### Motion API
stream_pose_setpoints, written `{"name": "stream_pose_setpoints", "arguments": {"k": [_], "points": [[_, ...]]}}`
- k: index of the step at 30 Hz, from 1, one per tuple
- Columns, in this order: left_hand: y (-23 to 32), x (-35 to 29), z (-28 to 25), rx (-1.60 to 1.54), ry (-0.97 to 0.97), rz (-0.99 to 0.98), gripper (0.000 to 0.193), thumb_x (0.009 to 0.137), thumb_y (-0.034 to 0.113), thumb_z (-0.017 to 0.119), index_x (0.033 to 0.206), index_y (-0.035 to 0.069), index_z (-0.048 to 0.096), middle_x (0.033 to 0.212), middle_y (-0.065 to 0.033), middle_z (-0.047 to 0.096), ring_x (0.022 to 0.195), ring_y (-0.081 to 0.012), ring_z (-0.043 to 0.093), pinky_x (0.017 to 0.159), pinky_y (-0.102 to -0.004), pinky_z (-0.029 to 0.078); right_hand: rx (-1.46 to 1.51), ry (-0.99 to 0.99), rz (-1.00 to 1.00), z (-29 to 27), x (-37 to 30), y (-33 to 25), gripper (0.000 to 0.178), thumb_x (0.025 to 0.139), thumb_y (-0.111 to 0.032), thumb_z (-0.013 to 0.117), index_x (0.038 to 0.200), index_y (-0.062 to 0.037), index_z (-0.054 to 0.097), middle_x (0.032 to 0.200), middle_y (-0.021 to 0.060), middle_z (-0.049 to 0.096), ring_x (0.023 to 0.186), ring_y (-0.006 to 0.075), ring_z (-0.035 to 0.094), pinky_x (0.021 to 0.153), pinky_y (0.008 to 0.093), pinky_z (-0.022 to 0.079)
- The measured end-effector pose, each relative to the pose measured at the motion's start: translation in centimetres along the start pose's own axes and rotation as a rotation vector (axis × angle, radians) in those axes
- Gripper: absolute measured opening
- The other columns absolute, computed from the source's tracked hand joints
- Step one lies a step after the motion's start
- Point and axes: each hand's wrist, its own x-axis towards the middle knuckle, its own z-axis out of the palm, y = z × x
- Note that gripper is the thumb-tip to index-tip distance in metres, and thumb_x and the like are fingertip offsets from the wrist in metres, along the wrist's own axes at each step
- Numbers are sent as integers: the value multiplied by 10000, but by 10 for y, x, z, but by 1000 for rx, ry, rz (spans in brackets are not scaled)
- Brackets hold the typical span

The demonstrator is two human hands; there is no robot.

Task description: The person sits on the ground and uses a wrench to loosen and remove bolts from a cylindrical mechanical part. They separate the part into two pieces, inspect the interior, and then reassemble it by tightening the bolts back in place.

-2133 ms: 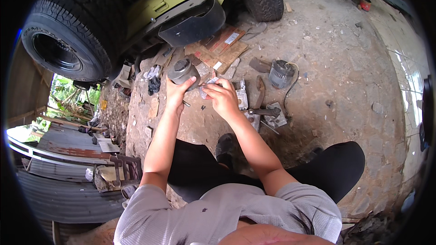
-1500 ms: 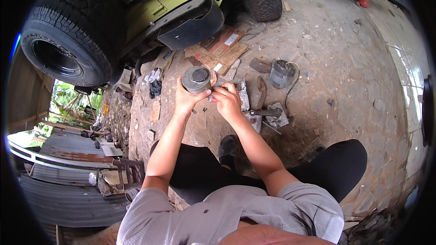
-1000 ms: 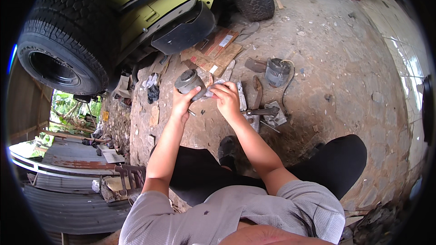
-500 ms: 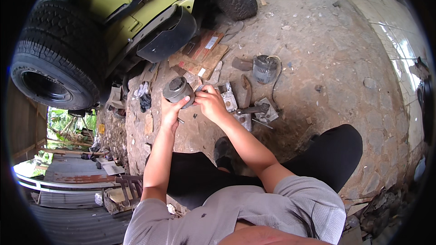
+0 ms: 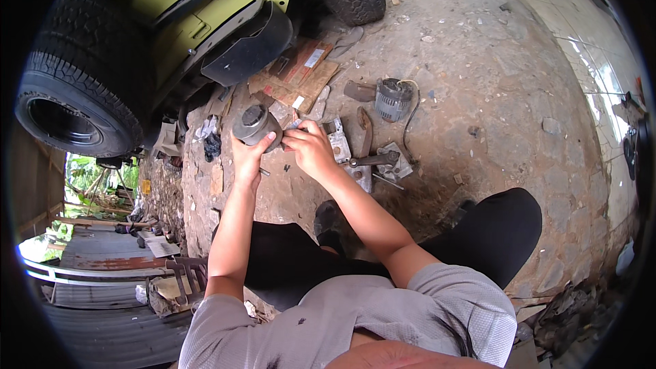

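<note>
My left hand [image 5: 250, 154] grips a grey cylindrical metal motor part [image 5: 254, 124] and holds it up above the stony ground. My right hand [image 5: 309, 149] is pinched against the side of that part, with a small thin tool between its fingers that is too small to identify. Both forearms reach forward from the lower edge. My dark-trousered legs [image 5: 478, 232] are folded beneath them.
A yellow-green vehicle [image 5: 191, 0] with a big tyre [image 5: 82, 68] and a black mudguard [image 5: 249, 44] stands ahead. Flattened cardboard [image 5: 297, 75], a grey alternator with a wire [image 5: 393, 98], metal brackets [image 5: 383, 160] and a dark rag [image 5: 210, 145] lie on the rough ground.
The metal part stayed in my left hand and was turned a little while my right hand kept working at its side. The camera tilted, shifting the scene left.
</note>
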Motion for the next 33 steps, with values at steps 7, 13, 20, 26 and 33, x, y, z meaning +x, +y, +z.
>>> {"name": "stream_pose_setpoints", "arguments": {"k": [7, 13, 20, 26, 33], "points": [[9, -3, -2, 77, -13, -1, 754, 713, 102, 948, 1318, 20, 504, 1243, -100, 646, 1166, -203, 632, 1039, -373, 502, 34, 24, -33, 9, -4, 5, 222, 793, -64, 717, 986, -127, 806, 1106, -26, 753, 1113, 268, 604, 947, 424, 488], [-1, -16, 1, 134, -44, 77, 819, 699, 132, 966, 1356, 38, 486, 1262, -88, 635, 1166, -210, 630, 1039, -380, 500, 40, -100, -3, 8, -7, 11, 228, 794, -56, 716, 993, -117, 808, 1103, -10, 759, 1117, 272, 602, 985, 433, 485], [4, -3, -6, -108, 7, -61, 718, 741, 106, 922, 1343, 26, 539, 1233, -99, 670, 1122, -222, 658, 1036, -383, 505, 57, 15, -53, 7, 0, 1, 340, 732, 11, 731, 1039, -106, 817, 1114, 9, 769, 1117, 280, 599, 974, 406, 518], [-5, -1, -8, 89, -3, 34, 808, 678, 86, 968, 1322, 25, 484, 1249, -102, 636, 1150, -212, 634, 1042, -378, 498, 36, 18, -33, 12, -8, 6, 230, 767, -60, 722, 973, -116, 808, 1087, -35, 754, 1093, 256, 604, 957, 426, 487], [4, -10, 5, 211, -80, 117, 813, 685, 68, 962, 1330, 25, 468, 1236, -110, 653, 1127, -217, 648, 1019, -371, 514, 21, -22, 7, 10, -8, 11, 227, 772, -42, 727, 971, -116, 808, 1085, -30, 754, 1081, 254, 609, 925, 422, 503]]}}
